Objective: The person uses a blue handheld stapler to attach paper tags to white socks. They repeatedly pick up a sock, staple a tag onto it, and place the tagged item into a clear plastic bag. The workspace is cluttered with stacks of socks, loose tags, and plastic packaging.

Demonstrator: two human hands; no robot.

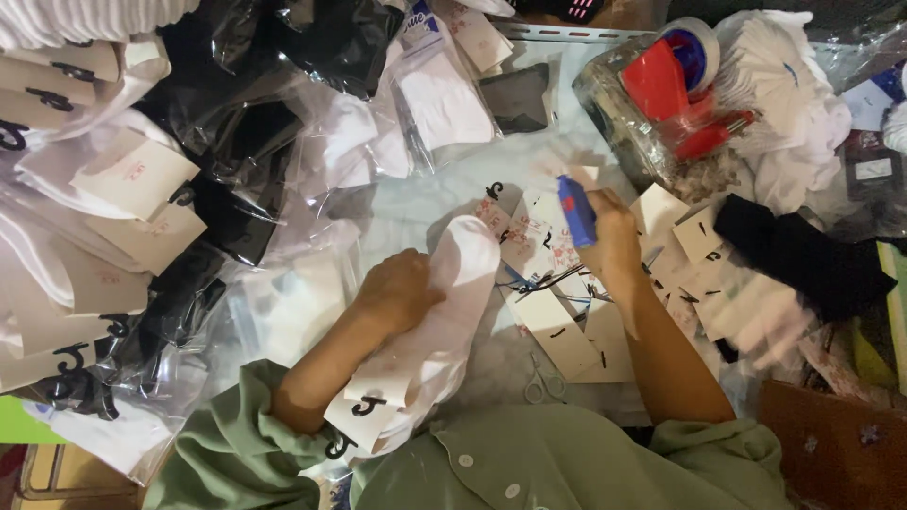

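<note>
Many bagged socks [142,189] already lie heaped along the bench's left edge, while loose card tags [567,331] and unbagged socks toward the right edge look still to be done. The left hand [397,288] presses flat on a soft white sock [453,312] mid-bench; the right hand [612,236] grips a blue plastic tagging tool [575,210].

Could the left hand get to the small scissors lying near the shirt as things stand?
Probably not right away: the left hand presses on the white socks, and that bundle lies between it and the scissors. Once it lets go, nothing covers them.
</note>
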